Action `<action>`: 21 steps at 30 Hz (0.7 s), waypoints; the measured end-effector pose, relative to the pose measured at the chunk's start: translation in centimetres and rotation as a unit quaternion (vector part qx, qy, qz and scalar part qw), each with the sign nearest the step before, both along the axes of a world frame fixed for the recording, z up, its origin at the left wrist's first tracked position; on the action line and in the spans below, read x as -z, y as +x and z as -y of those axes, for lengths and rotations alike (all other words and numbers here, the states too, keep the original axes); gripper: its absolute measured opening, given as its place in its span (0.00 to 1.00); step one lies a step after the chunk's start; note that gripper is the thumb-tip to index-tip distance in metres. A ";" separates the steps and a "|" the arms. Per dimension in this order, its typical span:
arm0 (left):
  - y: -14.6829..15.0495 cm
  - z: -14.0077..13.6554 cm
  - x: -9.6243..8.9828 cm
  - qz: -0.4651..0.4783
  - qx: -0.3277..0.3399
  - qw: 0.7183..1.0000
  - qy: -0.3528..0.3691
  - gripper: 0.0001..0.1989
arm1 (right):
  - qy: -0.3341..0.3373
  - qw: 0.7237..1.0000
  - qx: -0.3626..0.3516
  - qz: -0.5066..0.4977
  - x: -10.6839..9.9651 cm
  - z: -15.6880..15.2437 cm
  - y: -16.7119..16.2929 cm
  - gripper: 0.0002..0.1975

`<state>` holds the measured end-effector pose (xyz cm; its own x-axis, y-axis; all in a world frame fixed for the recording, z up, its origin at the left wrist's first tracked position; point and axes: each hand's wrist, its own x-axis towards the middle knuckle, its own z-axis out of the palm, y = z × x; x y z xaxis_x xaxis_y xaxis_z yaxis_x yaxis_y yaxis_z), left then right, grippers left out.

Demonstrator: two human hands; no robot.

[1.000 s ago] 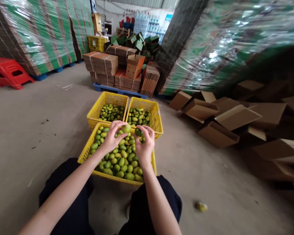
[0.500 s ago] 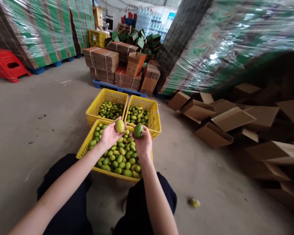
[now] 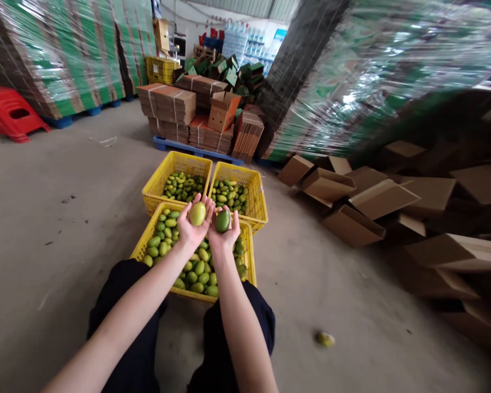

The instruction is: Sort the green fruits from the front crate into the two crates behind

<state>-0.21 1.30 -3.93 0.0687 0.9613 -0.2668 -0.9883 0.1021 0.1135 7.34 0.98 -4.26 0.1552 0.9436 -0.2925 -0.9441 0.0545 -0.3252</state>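
Note:
In my left hand (image 3: pixel 193 225), palm up, rests a smooth yellow-green mango (image 3: pixel 197 213), cradled by the fingers. My right hand (image 3: pixel 224 236) is close beside it, palm up too, with a darker green mango (image 3: pixel 223 220) held between thumb and fingers. Both hands are above the near yellow crate (image 3: pixel 249 256), which is full of green and yellowish mangoes (image 3: pixel 199 267). My hands and forearms hide part of that fruit. Behind it stand a back-left yellow crate (image 3: pixel 151 191) and a back-right yellow crate (image 3: pixel 258 202), each partly filled with smaller-looking mangoes.
Cardboard boxes (image 3: pixel 354 224) lie heaped at the right. Beyond the crates, bundled flat cartons (image 3: pixel 167 103) sit on a blue pallet (image 3: pixel 196 150). A red stool (image 3: pixel 14 112) stands at far left. One fruit (image 3: pixel 324 339) lies on the floor at lower right. Wrapped stacks (image 3: pixel 82 54) rise behind.
My right hand has moved left, close to the left one, and turned palm up with the green mango. My left hand has turned further palm up, its fingers more spread under the yellow-green mango.

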 end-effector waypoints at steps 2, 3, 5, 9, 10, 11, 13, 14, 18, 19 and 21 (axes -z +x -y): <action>0.7 -0.5 0.4 0.008 -0.017 1.000 -0.003 0.20 | -0.031 0.999 0.023 -0.014 0.4 -0.5 -0.6 0.16; 1.0 -0.6 0.7 0.011 -0.022 1.000 -0.003 0.20 | -0.039 0.998 0.035 -0.019 0.6 -0.7 -0.8 0.18; 1.4 -0.9 1.1 0.014 -0.026 1.000 0.006 0.21 | -0.040 0.997 0.053 -0.028 0.8 -1.0 -0.8 0.19; 1.4 -1.3 1.8 0.013 -0.010 1.000 0.021 0.22 | -0.035 0.997 0.069 -0.018 1.1 -1.2 -0.5 0.21; 1.4 -1.3 1.9 0.010 -0.009 1.000 0.022 0.23 | -0.034 0.997 0.068 -0.014 1.3 -1.3 -0.5 0.22; 1.4 -1.4 2.1 0.006 -0.009 1.000 0.022 0.23 | -0.033 0.997 0.067 -0.011 1.4 -1.3 -0.6 0.24; 1.3 -1.4 2.2 0.000 -0.014 1.000 0.018 0.22 | -0.030 0.997 0.066 -0.011 1.9 -1.6 -0.8 0.26; 1.3 -1.4 2.3 0.001 -0.018 1.000 0.013 0.21 | -0.026 0.998 0.065 -0.008 2.2 -1.8 -0.8 0.27; 0.1 -0.7 1.4 0.014 -0.025 0.999 -0.020 0.18 | -0.013 0.988 -0.005 0.157 3.8 -2.1 -0.4 0.24; -0.5 -0.4 1.0 0.008 -0.023 0.999 -0.027 0.17 | -0.014 0.975 -0.039 0.217 4.3 -1.7 -0.1 0.21; -2.3 0.2 -0.1 -0.022 -0.026 0.999 -0.035 0.18 | -0.018 0.946 -0.096 0.308 5.4 -0.1 0.6 0.14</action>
